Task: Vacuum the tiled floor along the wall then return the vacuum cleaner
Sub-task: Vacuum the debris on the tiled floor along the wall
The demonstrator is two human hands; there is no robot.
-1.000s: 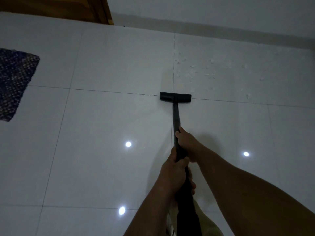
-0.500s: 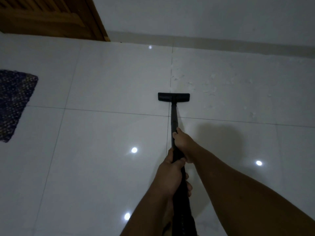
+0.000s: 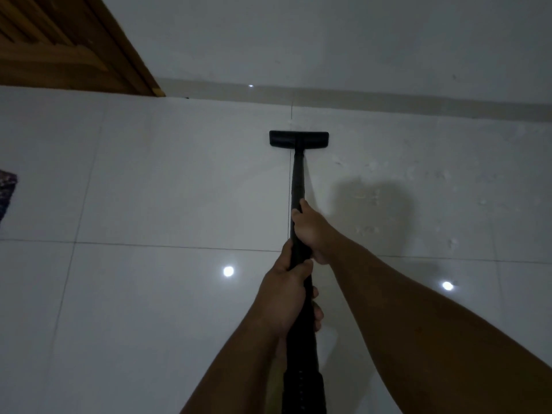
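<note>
A black vacuum wand (image 3: 298, 180) runs from my hands forward to its flat black floor head (image 3: 298, 139), which rests on the glossy white tiled floor (image 3: 185, 186) close to the skirting of the white wall (image 3: 328, 40). My right hand (image 3: 313, 231) grips the wand higher up the tube, ahead of my left hand (image 3: 286, 297), which is closed around the wand nearer my body. Pale specks of debris (image 3: 370, 195) lie scattered on the tile to the right of the wand.
A brown wooden door (image 3: 59, 43) stands at the upper left, meeting the wall. The corner of a dark woven mat (image 3: 6, 192) shows at the left edge. Ceiling lights reflect as bright spots on the tiles.
The floor head has slid forward across the tile joint and now sits near the skirting. Both hands have pushed forward with the wand, and the view has tilted up toward the wall.
</note>
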